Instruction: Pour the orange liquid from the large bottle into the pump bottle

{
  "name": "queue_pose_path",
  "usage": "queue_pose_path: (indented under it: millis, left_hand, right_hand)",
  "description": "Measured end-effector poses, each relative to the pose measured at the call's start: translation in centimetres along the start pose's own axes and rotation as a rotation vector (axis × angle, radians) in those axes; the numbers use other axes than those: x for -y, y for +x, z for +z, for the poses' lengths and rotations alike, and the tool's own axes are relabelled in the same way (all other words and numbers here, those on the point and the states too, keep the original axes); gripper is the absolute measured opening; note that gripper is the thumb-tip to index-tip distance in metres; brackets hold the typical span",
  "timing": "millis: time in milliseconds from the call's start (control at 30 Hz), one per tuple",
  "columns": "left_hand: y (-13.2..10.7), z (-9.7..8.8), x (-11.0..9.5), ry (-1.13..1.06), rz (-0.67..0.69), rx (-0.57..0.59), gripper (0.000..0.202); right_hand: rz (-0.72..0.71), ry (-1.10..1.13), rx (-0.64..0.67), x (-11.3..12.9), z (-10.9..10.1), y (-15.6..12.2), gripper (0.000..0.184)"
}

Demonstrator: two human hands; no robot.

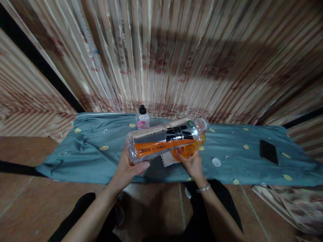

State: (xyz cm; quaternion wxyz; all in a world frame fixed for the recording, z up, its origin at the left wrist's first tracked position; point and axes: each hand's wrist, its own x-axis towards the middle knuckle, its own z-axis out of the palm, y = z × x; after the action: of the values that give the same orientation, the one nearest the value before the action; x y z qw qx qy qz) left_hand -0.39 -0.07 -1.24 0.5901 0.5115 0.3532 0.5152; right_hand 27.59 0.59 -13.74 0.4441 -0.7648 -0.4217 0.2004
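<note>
My left hand is wrapped round the base end of a large clear plastic bottle with a black, grey and orange label. The bottle lies nearly level in the air, its neck to the right and slightly raised. Under its neck end, my right hand grips a smaller bottle of orange colour with a red label. The large bottle hides part of the orange one, so I cannot tell whether their mouths touch. A white folded tissue lies on the cloth below. Right of my right hand rests a white round cap.
A teal patterned cloth covers the narrow surface before me. At the back stands a small clear bottle with a black top. A dark phone lies at the right. Behind everything hangs a striped curtain.
</note>
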Motion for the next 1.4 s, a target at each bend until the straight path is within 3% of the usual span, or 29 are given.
queue_pose_path:
  millis: [467, 1000, 1233, 1400]
  left_hand:
    - [0.0, -0.2, 0.0, -0.001, 0.01, 0.039, 0.077]
    - [0.0, -0.2, 0.2, -0.019, -0.011, 0.006, 0.074]
    - [-0.1, -0.1, -0.4, 0.002, -0.041, -0.013, 0.081]
    - [-0.1, -0.1, -0.2, -0.012, -0.021, -0.009, 0.078]
  right_hand:
    - [0.019, -0.005, 0.041, 1.4, -0.5, -0.4, 0.08]
    - [0.028, 0.001, 0.044, 1.2, -0.5, -0.2, 0.081]
    - [0.036, -0.016, 0.06, 1.2, -0.5, -0.3, 0.08]
    - [0.016, -0.019, 0.015, 0.7, -0.3, -0.2, 0.082]
